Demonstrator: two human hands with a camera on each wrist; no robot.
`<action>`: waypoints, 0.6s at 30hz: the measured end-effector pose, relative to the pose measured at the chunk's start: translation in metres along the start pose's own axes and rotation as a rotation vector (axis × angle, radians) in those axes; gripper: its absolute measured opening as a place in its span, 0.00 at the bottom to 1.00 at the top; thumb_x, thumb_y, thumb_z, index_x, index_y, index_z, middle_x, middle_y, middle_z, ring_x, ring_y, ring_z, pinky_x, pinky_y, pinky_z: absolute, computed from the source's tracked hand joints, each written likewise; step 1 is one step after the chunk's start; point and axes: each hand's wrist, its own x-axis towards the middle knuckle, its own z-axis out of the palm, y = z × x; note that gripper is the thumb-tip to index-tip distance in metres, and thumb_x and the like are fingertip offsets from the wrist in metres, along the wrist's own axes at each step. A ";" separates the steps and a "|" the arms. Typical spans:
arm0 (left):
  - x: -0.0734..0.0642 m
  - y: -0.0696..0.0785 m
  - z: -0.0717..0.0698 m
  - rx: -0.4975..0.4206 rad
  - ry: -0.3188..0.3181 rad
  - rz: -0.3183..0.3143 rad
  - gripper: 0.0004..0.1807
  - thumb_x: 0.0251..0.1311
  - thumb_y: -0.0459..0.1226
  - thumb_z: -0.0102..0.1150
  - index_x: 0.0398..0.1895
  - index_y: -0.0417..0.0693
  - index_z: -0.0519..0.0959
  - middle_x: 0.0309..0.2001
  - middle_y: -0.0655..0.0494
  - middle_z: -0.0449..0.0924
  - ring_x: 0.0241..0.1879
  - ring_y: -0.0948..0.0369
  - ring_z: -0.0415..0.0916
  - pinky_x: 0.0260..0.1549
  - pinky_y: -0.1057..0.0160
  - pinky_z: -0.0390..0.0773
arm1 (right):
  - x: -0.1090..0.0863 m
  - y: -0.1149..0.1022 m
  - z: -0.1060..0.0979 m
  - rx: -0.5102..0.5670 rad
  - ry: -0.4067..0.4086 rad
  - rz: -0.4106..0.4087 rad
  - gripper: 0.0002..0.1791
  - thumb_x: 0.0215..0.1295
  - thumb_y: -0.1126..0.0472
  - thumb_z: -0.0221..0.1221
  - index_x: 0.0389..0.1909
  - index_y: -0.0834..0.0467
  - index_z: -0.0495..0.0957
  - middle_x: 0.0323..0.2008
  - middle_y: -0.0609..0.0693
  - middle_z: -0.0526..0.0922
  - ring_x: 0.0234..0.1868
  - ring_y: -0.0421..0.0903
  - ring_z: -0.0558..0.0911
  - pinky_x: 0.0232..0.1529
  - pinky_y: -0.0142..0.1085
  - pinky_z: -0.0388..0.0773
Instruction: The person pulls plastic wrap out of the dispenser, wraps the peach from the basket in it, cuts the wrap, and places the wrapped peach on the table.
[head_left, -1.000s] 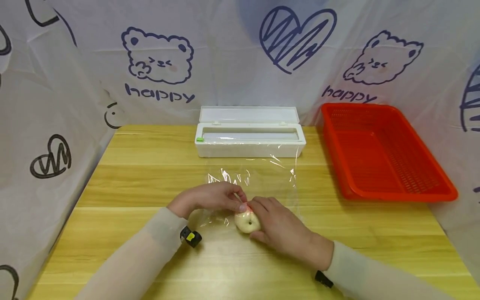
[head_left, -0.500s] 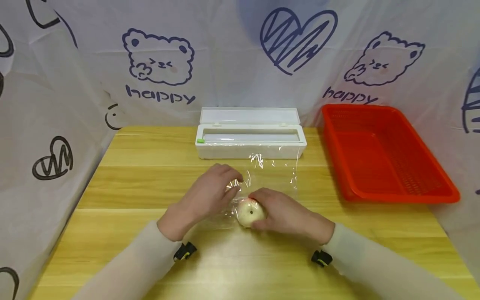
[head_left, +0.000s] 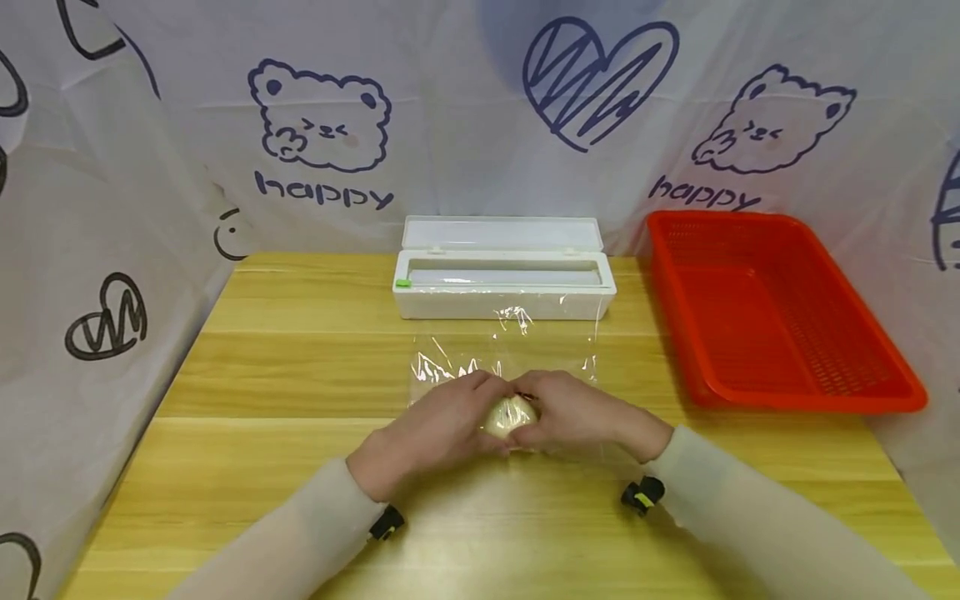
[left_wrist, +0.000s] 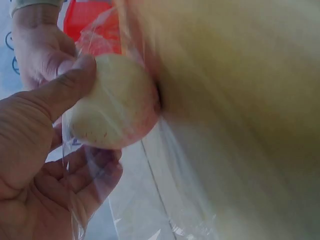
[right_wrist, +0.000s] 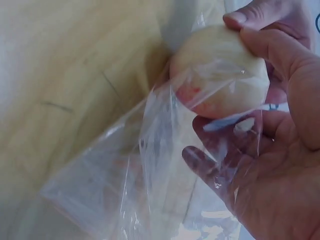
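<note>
Between my two hands, a pale yellow peach (head_left: 512, 414) with a red blush is partly covered by clear cling film (head_left: 442, 362). My left hand (head_left: 435, 429) grips its left side, thumb on the near side. From the right, my right hand (head_left: 581, 414) holds it with curled fingers and thumb. In the left wrist view the peach (left_wrist: 115, 102) sits between the thumbs and fingers, with film stretched over it. Loose film (right_wrist: 120, 180) hangs from the peach (right_wrist: 220, 70) in the right wrist view. The film runs back to a white cling film dispenser (head_left: 506, 307).
The dispenser's lid (head_left: 502, 232) stands raised, and a green slider (head_left: 403, 283) sits at its left end. A red plastic basket (head_left: 813, 400) is at the back right of the wooden table (head_left: 292, 375). A printed white cloth (head_left: 465, 125) hangs behind.
My left hand came away from the peach with film, then swung back to grip the peach's left side. The peach shifted slightly right and away, and film now covers more of it.
</note>
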 end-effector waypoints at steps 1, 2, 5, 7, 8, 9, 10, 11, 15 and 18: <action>0.002 -0.001 -0.001 -0.017 -0.016 -0.015 0.37 0.62 0.54 0.74 0.69 0.49 0.75 0.61 0.55 0.81 0.61 0.56 0.80 0.63 0.56 0.79 | 0.001 0.002 -0.001 0.009 -0.006 -0.011 0.33 0.60 0.48 0.74 0.63 0.59 0.81 0.44 0.44 0.84 0.40 0.41 0.80 0.42 0.35 0.81; 0.003 -0.003 -0.003 -0.026 -0.027 -0.023 0.36 0.62 0.55 0.74 0.68 0.49 0.76 0.61 0.54 0.82 0.61 0.55 0.80 0.62 0.55 0.80 | 0.002 0.003 -0.002 0.011 -0.012 -0.023 0.32 0.61 0.47 0.74 0.62 0.59 0.81 0.43 0.44 0.84 0.39 0.41 0.80 0.42 0.35 0.81; 0.009 -0.007 -0.008 -0.060 -0.053 -0.040 0.34 0.61 0.53 0.75 0.65 0.48 0.78 0.59 0.53 0.84 0.59 0.54 0.82 0.61 0.53 0.81 | 0.001 0.006 -0.006 -0.016 0.013 -0.018 0.35 0.63 0.43 0.73 0.64 0.59 0.80 0.50 0.48 0.86 0.48 0.45 0.83 0.50 0.41 0.83; 0.013 -0.012 -0.010 -0.093 -0.068 -0.048 0.33 0.60 0.52 0.76 0.64 0.47 0.78 0.55 0.53 0.86 0.54 0.55 0.83 0.57 0.53 0.82 | -0.002 0.005 -0.008 -0.060 0.077 0.005 0.37 0.64 0.40 0.72 0.67 0.58 0.78 0.58 0.52 0.85 0.58 0.51 0.83 0.60 0.48 0.81; 0.015 -0.014 -0.011 -0.115 -0.078 -0.057 0.33 0.60 0.51 0.77 0.64 0.47 0.78 0.53 0.53 0.86 0.52 0.56 0.83 0.56 0.54 0.82 | -0.004 0.004 -0.008 -0.087 0.121 0.016 0.38 0.64 0.40 0.71 0.68 0.57 0.77 0.62 0.53 0.83 0.62 0.53 0.81 0.64 0.52 0.79; 0.018 -0.016 -0.013 -0.143 -0.091 -0.071 0.33 0.60 0.51 0.77 0.64 0.47 0.79 0.52 0.54 0.86 0.50 0.57 0.83 0.54 0.56 0.82 | -0.006 0.002 -0.008 -0.115 0.175 0.017 0.37 0.65 0.40 0.71 0.68 0.57 0.77 0.64 0.54 0.82 0.65 0.55 0.79 0.66 0.55 0.77; 0.021 -0.018 -0.014 -0.166 -0.105 -0.089 0.33 0.60 0.51 0.77 0.64 0.47 0.79 0.51 0.55 0.86 0.48 0.59 0.82 0.53 0.57 0.82 | -0.009 0.000 -0.008 -0.144 0.230 0.003 0.35 0.66 0.42 0.71 0.67 0.58 0.78 0.64 0.55 0.82 0.66 0.56 0.79 0.67 0.56 0.76; 0.023 -0.021 -0.015 -0.189 -0.117 -0.102 0.32 0.60 0.51 0.77 0.63 0.47 0.79 0.49 0.56 0.86 0.45 0.60 0.81 0.50 0.58 0.81 | -0.011 -0.003 -0.006 -0.171 0.280 -0.021 0.32 0.67 0.44 0.70 0.65 0.58 0.79 0.62 0.55 0.83 0.65 0.56 0.79 0.67 0.56 0.76; 0.032 -0.032 -0.021 -0.272 -0.188 -0.159 0.31 0.63 0.52 0.74 0.65 0.50 0.80 0.48 0.58 0.85 0.45 0.61 0.79 0.50 0.58 0.81 | -0.016 -0.009 0.006 -0.328 0.430 -0.156 0.25 0.70 0.48 0.69 0.59 0.61 0.82 0.55 0.55 0.86 0.58 0.55 0.83 0.62 0.52 0.80; 0.040 -0.040 -0.025 -0.329 -0.239 -0.187 0.29 0.65 0.53 0.72 0.65 0.51 0.81 0.52 0.58 0.85 0.50 0.59 0.80 0.55 0.54 0.80 | -0.016 -0.010 0.015 -0.430 0.445 -0.223 0.27 0.69 0.48 0.69 0.60 0.62 0.81 0.56 0.55 0.85 0.59 0.54 0.82 0.64 0.49 0.79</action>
